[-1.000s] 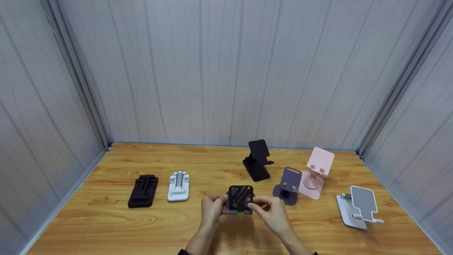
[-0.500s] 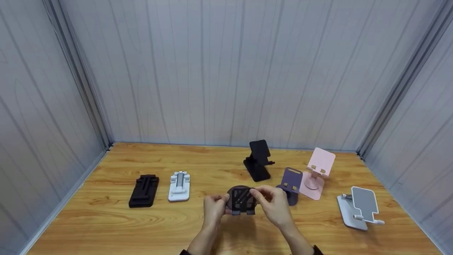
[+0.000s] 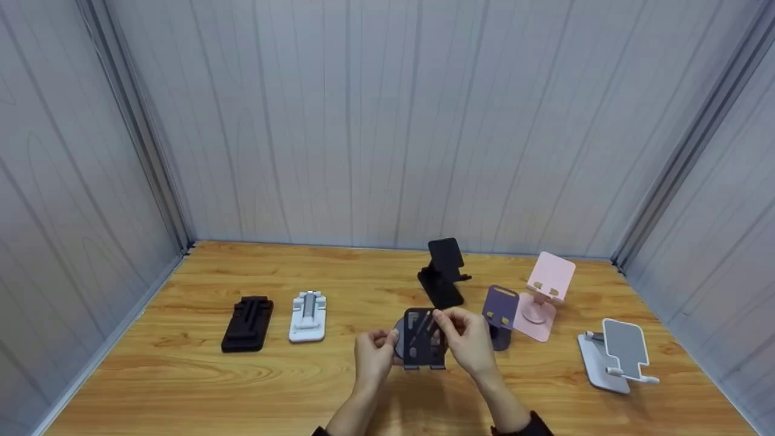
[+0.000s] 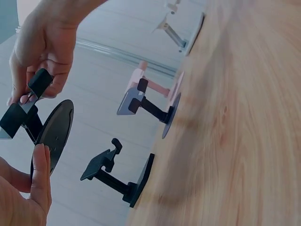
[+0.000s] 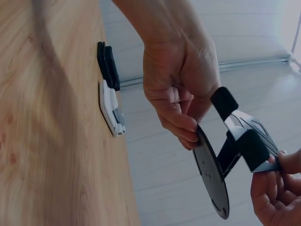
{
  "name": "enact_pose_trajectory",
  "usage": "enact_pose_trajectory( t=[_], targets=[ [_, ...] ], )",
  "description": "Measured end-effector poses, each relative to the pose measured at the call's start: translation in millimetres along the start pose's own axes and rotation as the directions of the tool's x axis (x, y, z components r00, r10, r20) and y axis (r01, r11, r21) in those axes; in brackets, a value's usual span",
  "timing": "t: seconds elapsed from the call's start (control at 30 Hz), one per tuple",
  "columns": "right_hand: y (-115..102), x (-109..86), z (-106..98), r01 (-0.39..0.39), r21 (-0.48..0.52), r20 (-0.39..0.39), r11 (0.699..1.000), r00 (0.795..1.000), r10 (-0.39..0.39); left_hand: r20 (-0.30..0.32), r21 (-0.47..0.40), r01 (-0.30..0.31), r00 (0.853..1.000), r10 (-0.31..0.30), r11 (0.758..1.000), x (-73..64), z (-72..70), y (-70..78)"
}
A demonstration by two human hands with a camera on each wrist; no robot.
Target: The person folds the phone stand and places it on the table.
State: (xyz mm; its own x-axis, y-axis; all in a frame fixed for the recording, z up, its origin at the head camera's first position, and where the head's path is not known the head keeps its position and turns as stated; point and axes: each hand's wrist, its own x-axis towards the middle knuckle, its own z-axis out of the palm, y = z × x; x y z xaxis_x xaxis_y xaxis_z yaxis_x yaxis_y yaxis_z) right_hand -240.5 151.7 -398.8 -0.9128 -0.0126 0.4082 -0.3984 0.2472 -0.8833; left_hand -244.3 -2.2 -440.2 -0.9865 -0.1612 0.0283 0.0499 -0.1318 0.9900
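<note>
I am counting seven stands: one held stand [image 3: 425, 351] in my fingers [image 3: 445, 324]; two left of them, a folded black stand [image 3: 247, 324] and folded white stand [image 3: 307, 321]; four beyond or rightward, an unfolded black stand [image 3: 446, 263], purple stand [image 3: 501, 305], pink stand [image 3: 550, 275] and unfolded white stand [image 3: 626, 345].

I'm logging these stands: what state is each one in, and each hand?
Held black stand: aloft, unfolded
Left hand: pinching its round base
Right hand: pinching its slotted plate
Leftmost black stand: folded
White stand beside it: folded
Back black stand: unfolded
Purple stand: unfolded
Pink stand: unfolded
Rightmost white stand: unfolded
</note>
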Motion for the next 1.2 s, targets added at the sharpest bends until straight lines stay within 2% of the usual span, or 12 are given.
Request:
enact_pose_trajectory(
  t=[0.43, 0.67, 1.07, 1.2],
  targets=[
    [0, 5.5, -2, -0.154, 0.033, 0.013, 0.988, 0.988, 0.153, 0.008, -0.001, -0.02, 1.0, 0.02, 1.0, -3.5, 2.8, 2.0],
    [1, 4.9, -4, -0.176, 0.05, -0.002, 0.983, 0.984, 0.176, 0.007, -0.021, -0.005, 1.0, 0.005, 1.0, -6.1, 4.3, 4.6],
    [4, -1.2, -11, -0.122, 0.006, -0.046, 0.993, 0.991, 0.122, 0.017, -0.029, -0.007, 1.0, 0.008, 1.0, -8.7, 6.4, 5.1],
    [3, -3.9, -15, -0.196, 0.029, -0.001, 0.98, 0.981, 0.196, 0.016, -0.026, 0.004, 1.0, -0.003, 1.0, -9.8, 6.4, 7.8]
  ],
)
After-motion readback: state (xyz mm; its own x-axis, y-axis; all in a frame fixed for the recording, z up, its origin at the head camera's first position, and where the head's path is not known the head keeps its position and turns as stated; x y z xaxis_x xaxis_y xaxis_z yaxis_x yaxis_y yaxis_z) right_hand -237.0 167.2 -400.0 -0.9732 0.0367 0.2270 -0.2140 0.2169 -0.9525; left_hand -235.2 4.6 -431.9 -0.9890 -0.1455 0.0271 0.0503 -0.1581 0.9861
